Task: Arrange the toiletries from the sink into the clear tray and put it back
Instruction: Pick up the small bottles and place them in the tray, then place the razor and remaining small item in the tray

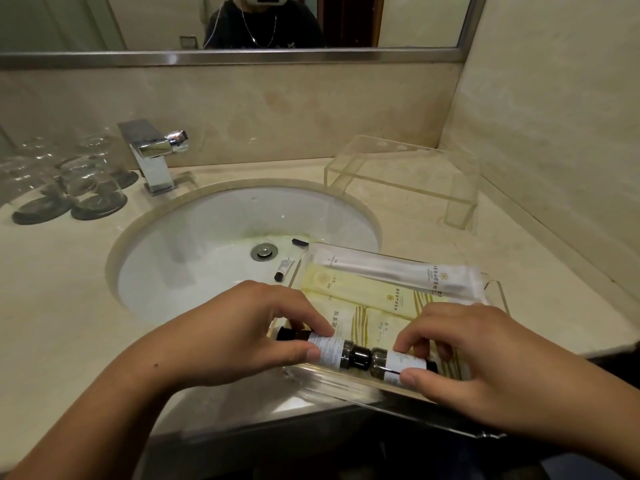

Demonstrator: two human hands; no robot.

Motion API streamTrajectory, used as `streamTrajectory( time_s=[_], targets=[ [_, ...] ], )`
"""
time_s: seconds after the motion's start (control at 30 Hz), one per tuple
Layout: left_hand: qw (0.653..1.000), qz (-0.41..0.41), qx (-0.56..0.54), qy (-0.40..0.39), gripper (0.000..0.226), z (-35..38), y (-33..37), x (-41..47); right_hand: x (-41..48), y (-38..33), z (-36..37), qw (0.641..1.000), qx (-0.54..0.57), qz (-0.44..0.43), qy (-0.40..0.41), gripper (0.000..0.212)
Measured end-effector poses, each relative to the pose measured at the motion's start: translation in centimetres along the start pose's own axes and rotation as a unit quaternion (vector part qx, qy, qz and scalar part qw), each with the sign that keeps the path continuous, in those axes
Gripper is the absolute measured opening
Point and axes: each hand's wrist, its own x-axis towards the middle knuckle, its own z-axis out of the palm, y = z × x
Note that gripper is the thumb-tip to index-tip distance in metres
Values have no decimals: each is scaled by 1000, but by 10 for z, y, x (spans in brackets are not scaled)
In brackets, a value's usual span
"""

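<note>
Far left on the counter I've got a bunch of upturned glasses on dark coasters, then the chrome tap behind the sink. Down in the basin, just right of the drain, there's a small tube lying loose and a little dark bit up near the tray's far corner.

My left hand is pinching the left bottle between thumb and fingers, right on its white label. That bottle lies on its side along the near edge of the tray, butted end to end with the right bottle; their dark ends meet in the middle. My right hand is pinching that second one the same way.

The tray sits on the counter, hanging partly over the sink's right rim. Behind the bottles it's got flat yellowish packets and a long white packet along the far side. Further back right, a clear stand sits near the wall.
</note>
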Motion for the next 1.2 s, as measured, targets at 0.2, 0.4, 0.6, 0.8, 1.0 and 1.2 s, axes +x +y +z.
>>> streamTrajectory(
  time_s=[0.2, 0.4, 0.6, 0.8, 1.0, 1.2],
  targets=[
    [1000, -2, -3, 0, 21, 1, 0, 0, 0, 1, 2, 1000, -5, -5, 8, 35],
    [1000, 11, 14, 12, 28, 1, -4, 1, 3, 3, 0, 1000, 4, -12, 28, 47],
    [996, 11, 11, 91, 23, -6, -11, 3, 17, 0, -8, 997, 26, -16, 65, 41],
    [985, -25, 32, 170, 22, -20, -21, 15, 43, -7, -17, 993, 50, -36, 100, 30],
    [971, -79, 33, 224, 16, -41, -49, 46, 94, -13, -40, 985, 80, -41, 149, 24],
    [965, -162, 69, 195, 18, -48, -105, 94, 178, 6, -42, 992, 35, -4, 119, 15]
  ],
)
